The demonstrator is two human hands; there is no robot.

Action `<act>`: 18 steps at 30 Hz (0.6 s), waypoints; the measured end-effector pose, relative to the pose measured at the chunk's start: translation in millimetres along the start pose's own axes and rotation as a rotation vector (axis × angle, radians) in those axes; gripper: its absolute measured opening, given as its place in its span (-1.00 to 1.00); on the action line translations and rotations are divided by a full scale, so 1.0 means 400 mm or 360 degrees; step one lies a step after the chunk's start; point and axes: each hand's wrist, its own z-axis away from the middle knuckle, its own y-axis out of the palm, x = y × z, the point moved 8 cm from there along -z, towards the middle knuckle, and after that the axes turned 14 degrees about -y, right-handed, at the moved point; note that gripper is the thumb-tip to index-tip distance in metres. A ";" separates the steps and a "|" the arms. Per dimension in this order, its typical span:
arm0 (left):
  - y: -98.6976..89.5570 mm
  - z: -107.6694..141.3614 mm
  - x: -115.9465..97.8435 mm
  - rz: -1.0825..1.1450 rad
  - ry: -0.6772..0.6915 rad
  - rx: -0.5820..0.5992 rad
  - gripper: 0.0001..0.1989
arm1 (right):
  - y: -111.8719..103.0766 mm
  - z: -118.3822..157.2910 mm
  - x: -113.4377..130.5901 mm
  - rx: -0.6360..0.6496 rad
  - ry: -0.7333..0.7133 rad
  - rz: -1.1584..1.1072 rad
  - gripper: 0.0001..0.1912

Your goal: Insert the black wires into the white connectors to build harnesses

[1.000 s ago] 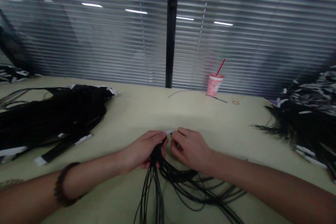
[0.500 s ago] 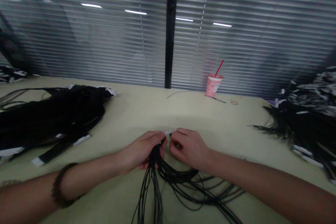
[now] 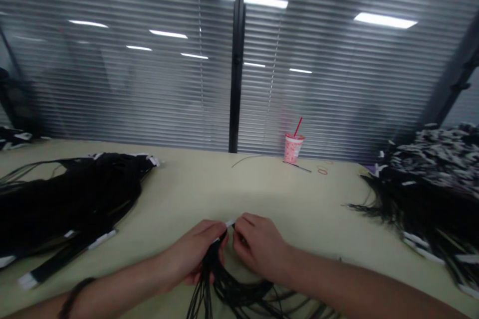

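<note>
Low in the middle of the head view, my left hand is closed around a bundle of thin black cables. The loose lengths hang down and curve off to the right over the table. A small white piece, perhaps a label or connector, sticks out between my two hands at the top of the bundle. My right hand is closed in a pinch at the right end of that white piece, with a short black end beside its fingers. Its fingertips are partly hidden.
A big heap of black cables with white ends lies at left. Another dark pile is at right, with black-and-white pieces behind. A pink cup with a red straw, a pen and rubber bands stand or lie near the blinds.
The camera has tilted up, so the whole scene sits lower and slightly left in view. Both hands keep almost the same hold on the bundle and the white piece.
</note>
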 end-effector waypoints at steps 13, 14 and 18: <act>0.004 -0.016 0.002 -0.0154 0.0090 0.0045 -0.63 | 0.002 0.002 -0.004 -0.0015 0.0037 0.0057 -0.91; 0.005 -0.011 0.000 -0.0169 0.0066 0.0033 -0.64 | 0.002 0.002 -0.003 -0.0001 0.0036 0.0050 -0.91; 0.006 0.008 -0.009 -0.0225 -0.0027 -0.0045 -0.66 | 0.004 0.001 -0.006 0.0039 0.0047 -0.0013 -0.90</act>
